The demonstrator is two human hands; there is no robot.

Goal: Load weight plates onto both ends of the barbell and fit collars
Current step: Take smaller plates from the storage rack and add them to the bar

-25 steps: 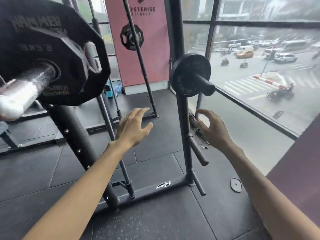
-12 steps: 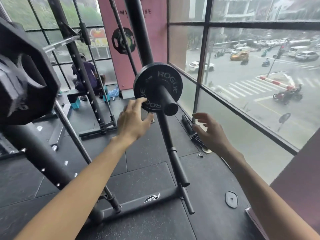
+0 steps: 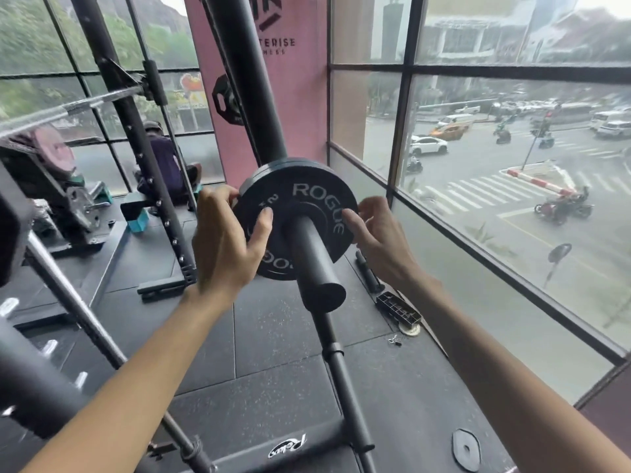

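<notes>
Step rn imo: getting the small plate [image 3: 307, 196] off the peg [image 3: 316, 268] so it can go on the barbell [image 3: 68, 109]. Tips: hold it at opposite sides and pull straight back along the peg w/ both hands moving together. Don't let it tilt or it'll prob bind on the peg. Looks like a 2nd plate [image 3: 269, 167] sits right behind it, so peel off just the front one. Get a firm grip before it clears the tip, bc the full weight drops into the hands there.

Hands: left hand [image 3: 225, 240] is on the plate's rim at 9 o'clock, thumb pressed on the face, fingers curled over the edge, so a proper grip. Right hand [image 3: 379, 240] is at 3 o'clock, fingers bent, tips pinching the rim, a lighter hold afaict.

The plate is seated far back on the peg, btw the two hands and touching both. The barbell is up around 10 o'clock from the plate, well apart. No collar in sight afaict.
</notes>
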